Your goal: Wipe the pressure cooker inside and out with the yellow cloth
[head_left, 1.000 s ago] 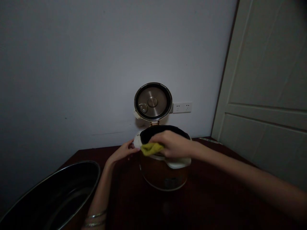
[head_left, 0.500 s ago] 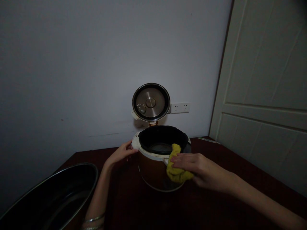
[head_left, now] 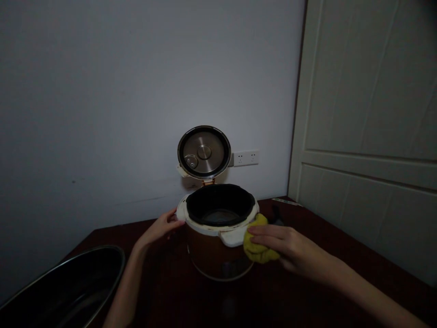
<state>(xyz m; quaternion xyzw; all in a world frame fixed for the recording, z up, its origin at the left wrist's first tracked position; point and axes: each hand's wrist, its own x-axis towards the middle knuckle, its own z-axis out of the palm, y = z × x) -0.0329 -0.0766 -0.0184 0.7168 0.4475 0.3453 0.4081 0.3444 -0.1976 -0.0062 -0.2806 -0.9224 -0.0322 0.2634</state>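
A rice cooker [head_left: 211, 255] with a brown body and white rim stands upright on the dark red table. Its round lid [head_left: 194, 141] is raised at the back, showing a metal inner plate. The dark cavity [head_left: 220, 205] is open to view. My left hand [head_left: 160, 232] grips the left side of the rim, thumb on top and fingers partly hidden behind. My right hand [head_left: 293, 248] is closed round a bunched yellow cloth [head_left: 260, 255] and presses it against the right end of the white front handle [head_left: 232, 237].
A large dark pot [head_left: 68, 291] with a metal rim stands at the lower left, close to my left forearm. Behind the cooker is a wall with a socket panel [head_left: 246, 158]. A pale panelled door [head_left: 362, 136] rises at the right. A thin strip [head_left: 287, 201] lies at the table's back edge.
My right hand has drawn the yellow cloth off the top of the rim and rightward along the front handle, uncovering it. The left hand keeps its place on the rim. The view has shifted slightly.
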